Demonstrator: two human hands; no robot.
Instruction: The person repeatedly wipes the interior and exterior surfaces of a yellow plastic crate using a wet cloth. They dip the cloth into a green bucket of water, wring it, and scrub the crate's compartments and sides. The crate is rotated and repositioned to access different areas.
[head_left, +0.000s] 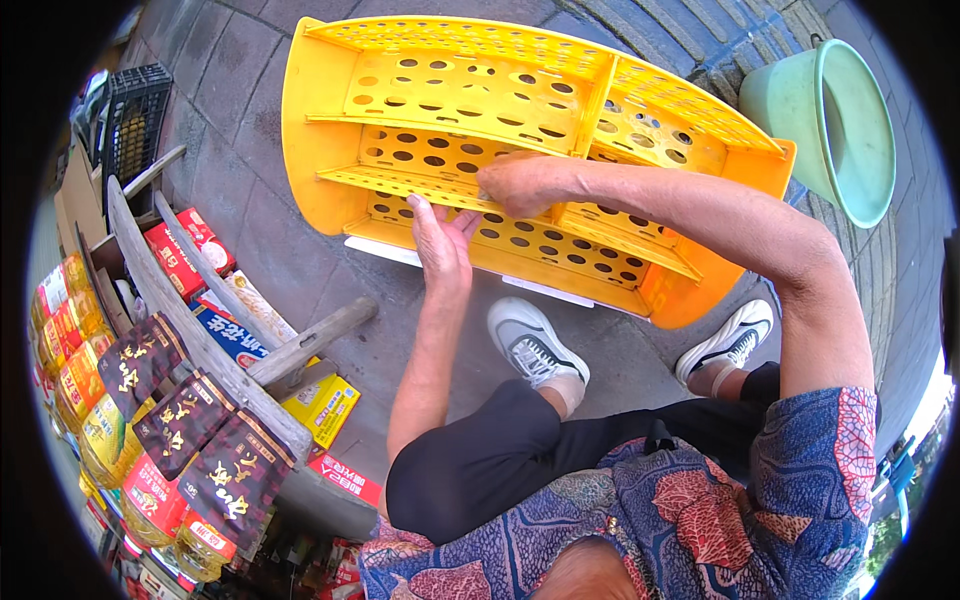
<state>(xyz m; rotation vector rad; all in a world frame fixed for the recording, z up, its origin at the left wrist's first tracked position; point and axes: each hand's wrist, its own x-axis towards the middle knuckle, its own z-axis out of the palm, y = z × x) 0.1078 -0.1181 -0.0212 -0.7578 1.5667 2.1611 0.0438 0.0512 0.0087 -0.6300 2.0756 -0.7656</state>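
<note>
A yellow plastic storage rack (311, 180) with perforated shelves and an upright divider (598, 105) lies in front of me on the paving, its open side facing up. My left hand (444, 251) is at the edge of one perforated shelf (390, 186), thumb above and fingers curled round below it. Inside the neighbouring compartment, my right hand (517, 184) is bent down with curled fingers beside that same shelf. Its fingertips are mostly hidden, and whether something small is in them cannot be made out. White strips (547, 291) run along the rack's near edge.
A pale green plastic bucket (787, 112) stands tilted in view at the right. Left of me is a wooden bench (202, 322) with dark printed packets (236, 472), bottles of oil (154, 499) and boxes (184, 251) around it. A black crate (135, 120) sits farther back. My shoes (536, 341) flank the near side.
</note>
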